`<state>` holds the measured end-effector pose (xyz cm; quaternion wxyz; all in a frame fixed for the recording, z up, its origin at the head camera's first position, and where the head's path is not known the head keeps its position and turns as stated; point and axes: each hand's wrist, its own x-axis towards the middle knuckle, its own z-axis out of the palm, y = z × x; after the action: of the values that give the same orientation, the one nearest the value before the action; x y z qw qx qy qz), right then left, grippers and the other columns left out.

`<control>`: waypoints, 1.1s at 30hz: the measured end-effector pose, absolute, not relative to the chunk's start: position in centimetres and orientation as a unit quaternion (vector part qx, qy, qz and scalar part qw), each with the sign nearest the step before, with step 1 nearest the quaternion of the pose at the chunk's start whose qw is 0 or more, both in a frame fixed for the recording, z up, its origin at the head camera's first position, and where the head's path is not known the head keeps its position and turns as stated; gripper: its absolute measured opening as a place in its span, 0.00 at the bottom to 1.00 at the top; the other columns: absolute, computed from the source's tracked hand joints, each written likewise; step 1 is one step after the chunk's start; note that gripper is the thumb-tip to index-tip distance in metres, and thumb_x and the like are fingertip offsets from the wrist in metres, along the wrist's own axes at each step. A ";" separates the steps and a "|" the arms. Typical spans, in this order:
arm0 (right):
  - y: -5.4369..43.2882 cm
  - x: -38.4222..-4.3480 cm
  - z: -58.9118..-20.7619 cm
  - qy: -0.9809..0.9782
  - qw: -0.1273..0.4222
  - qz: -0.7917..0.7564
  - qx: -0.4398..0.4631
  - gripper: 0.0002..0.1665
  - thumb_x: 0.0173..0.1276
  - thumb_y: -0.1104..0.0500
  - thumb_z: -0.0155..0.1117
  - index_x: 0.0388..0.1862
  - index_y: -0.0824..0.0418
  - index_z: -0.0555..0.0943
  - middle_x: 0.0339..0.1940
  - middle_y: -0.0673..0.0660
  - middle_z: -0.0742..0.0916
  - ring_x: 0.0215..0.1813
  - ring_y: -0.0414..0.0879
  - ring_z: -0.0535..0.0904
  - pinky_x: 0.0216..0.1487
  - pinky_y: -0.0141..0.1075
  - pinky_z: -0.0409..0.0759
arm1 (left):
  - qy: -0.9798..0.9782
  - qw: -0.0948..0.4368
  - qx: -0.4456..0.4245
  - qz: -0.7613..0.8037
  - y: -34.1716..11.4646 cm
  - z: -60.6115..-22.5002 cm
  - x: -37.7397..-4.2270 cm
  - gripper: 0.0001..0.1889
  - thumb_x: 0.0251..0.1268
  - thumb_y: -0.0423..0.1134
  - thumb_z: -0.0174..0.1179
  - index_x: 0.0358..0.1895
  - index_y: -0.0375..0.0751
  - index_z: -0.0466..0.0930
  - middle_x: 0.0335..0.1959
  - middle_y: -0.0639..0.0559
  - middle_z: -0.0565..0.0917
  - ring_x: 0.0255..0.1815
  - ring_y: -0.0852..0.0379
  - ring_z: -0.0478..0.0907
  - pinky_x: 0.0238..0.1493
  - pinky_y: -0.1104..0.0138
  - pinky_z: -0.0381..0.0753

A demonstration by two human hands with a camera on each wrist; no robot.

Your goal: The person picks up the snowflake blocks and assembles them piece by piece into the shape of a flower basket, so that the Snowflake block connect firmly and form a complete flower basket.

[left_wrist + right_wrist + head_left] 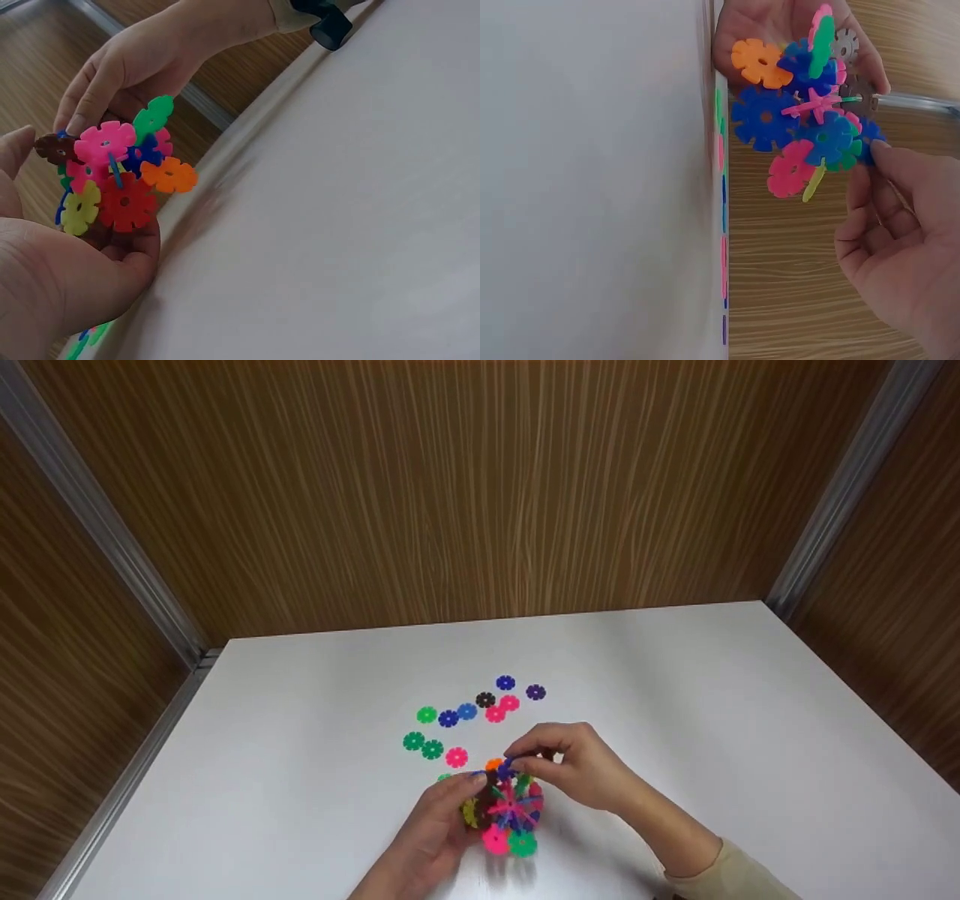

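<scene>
Left hand curled round disc cluster, held above table; right hand pinches blue disc at cluster's edge. Likely joining step; next move probably needs notches lined up, firm push.

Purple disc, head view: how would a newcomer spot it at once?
On the white table, look past the right hand to the loose discs. The purple disc lies at their right end, just right of a blue disc. It is the only purple one there and touches no other disc.
</scene>
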<state>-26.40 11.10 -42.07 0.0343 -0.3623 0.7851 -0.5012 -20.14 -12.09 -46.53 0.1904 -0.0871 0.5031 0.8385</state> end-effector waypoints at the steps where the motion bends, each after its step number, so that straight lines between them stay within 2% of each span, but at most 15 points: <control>1: 11.3 -26.7 -42.1 0.782 0.042 -0.509 -0.357 0.09 0.76 0.61 0.71 0.51 0.56 0.91 0.45 0.51 0.92 0.43 0.47 0.85 0.45 0.33 0.85 | 0.499 0.191 -0.086 0.841 -12.1 -46.6 -20.1 0.27 0.74 0.49 0.66 0.68 0.37 0.78 0.72 0.43 0.77 0.69 0.46 0.75 0.69 0.47 0.78; 4: 12.0 -28.6 -42.3 0.786 0.034 -0.527 -0.322 0.12 0.76 0.61 0.69 0.54 0.60 0.90 0.49 0.57 0.92 0.47 0.51 0.87 0.48 0.35 0.86 | 0.487 0.185 -0.087 0.849 -11.9 -46.6 -20.1 0.31 0.73 0.49 0.65 0.72 0.35 0.73 0.75 0.40 0.73 0.71 0.44 0.74 0.69 0.48 0.78; 7: 13.1 -31.9 -42.7 0.804 0.013 -0.532 -0.266 0.13 0.77 0.61 0.68 0.56 0.63 0.88 0.53 0.62 0.91 0.52 0.53 0.87 0.51 0.37 0.86 | 0.481 0.178 -0.091 0.853 -11.8 -46.6 -20.2 0.35 0.70 0.49 0.65 0.75 0.35 0.69 0.76 0.38 0.71 0.72 0.43 0.73 0.69 0.49 0.78; 10: 14.0 -35.4 -43.7 0.835 0.016 -0.510 -0.206 0.14 0.78 0.62 0.68 0.58 0.63 0.88 0.56 0.61 0.90 0.56 0.52 0.85 0.57 0.38 0.84 | 0.475 0.174 -0.099 0.857 -11.7 -46.6 -20.3 0.38 0.68 0.49 0.65 0.76 0.36 0.66 0.75 0.37 0.70 0.72 0.41 0.72 0.69 0.49 0.79; 13: 14.4 -37.9 -44.9 0.851 0.048 -0.495 -0.171 0.17 0.77 0.63 0.67 0.62 0.64 0.86 0.59 0.61 0.88 0.61 0.54 0.81 0.65 0.43 0.80 | 0.458 0.170 -0.101 0.866 -11.8 -46.8 -20.1 0.38 0.66 0.48 0.64 0.76 0.37 0.63 0.73 0.37 0.72 0.69 0.42 0.74 0.67 0.50 0.80; 17: 14.1 -39.6 -46.1 0.860 0.080 -0.478 -0.158 0.21 0.77 0.64 0.67 0.67 0.61 0.83 0.64 0.59 0.86 0.65 0.56 0.78 0.72 0.50 0.74 | 0.442 0.170 -0.104 0.875 -11.7 -47.0 -19.8 0.37 0.64 0.45 0.62 0.74 0.38 0.61 0.68 0.38 0.75 0.63 0.45 0.74 0.63 0.54 0.82; 20: 13.7 -40.0 -46.3 0.873 0.088 -0.453 -0.159 0.23 0.77 0.65 0.67 0.69 0.59 0.83 0.64 0.58 0.86 0.66 0.56 0.77 0.74 0.52 0.72 | 0.434 0.170 -0.110 0.878 -11.6 -47.0 -19.8 0.37 0.62 0.45 0.62 0.73 0.39 0.61 0.68 0.39 0.74 0.63 0.45 0.73 0.62 0.56 0.82; 26: 13.7 -39.3 -46.4 0.894 0.085 -0.408 -0.163 0.20 0.75 0.65 0.70 0.63 0.56 0.86 0.56 0.56 0.87 0.60 0.54 0.80 0.70 0.50 0.78 | 0.416 0.175 -0.111 0.886 -11.6 -46.8 -19.9 0.34 0.60 0.44 0.62 0.69 0.43 0.63 0.71 0.40 0.73 0.64 0.46 0.72 0.60 0.57 0.82; 29: 14.1 -38.4 -46.3 0.890 0.087 -0.416 -0.167 0.14 0.74 0.62 0.72 0.57 0.55 0.89 0.50 0.53 0.88 0.56 0.51 0.80 0.66 0.45 0.81 | 0.404 0.181 -0.103 0.891 -11.6 -46.8 -19.9 0.31 0.61 0.44 0.60 0.67 0.44 0.62 0.66 0.43 0.74 0.63 0.49 0.71 0.58 0.60 0.82; 31: 14.4 -37.7 -45.9 0.877 0.088 -0.439 -0.174 0.10 0.74 0.59 0.73 0.53 0.55 0.90 0.47 0.52 0.89 0.51 0.51 0.81 0.58 0.41 0.83 | 0.397 0.186 -0.100 0.893 -11.6 -46.7 -20.0 0.29 0.63 0.44 0.60 0.65 0.45 0.61 0.62 0.47 0.74 0.61 0.51 0.69 0.57 0.64 0.81; 33: 14.6 -36.8 -45.4 0.858 0.085 -0.471 -0.187 0.09 0.74 0.57 0.73 0.50 0.57 0.91 0.45 0.53 0.90 0.48 0.51 0.81 0.52 0.37 0.84 | 0.409 0.184 -0.095 0.889 -11.6 -46.6 -20.1 0.25 0.65 0.45 0.61 0.63 0.45 0.65 0.57 0.48 0.76 0.57 0.53 0.71 0.54 0.66 0.80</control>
<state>-36.82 14.62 -45.42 0.0849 -0.1869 0.8579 -0.4710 -20.10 -11.57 -46.59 0.1842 -0.0949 0.4085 0.8889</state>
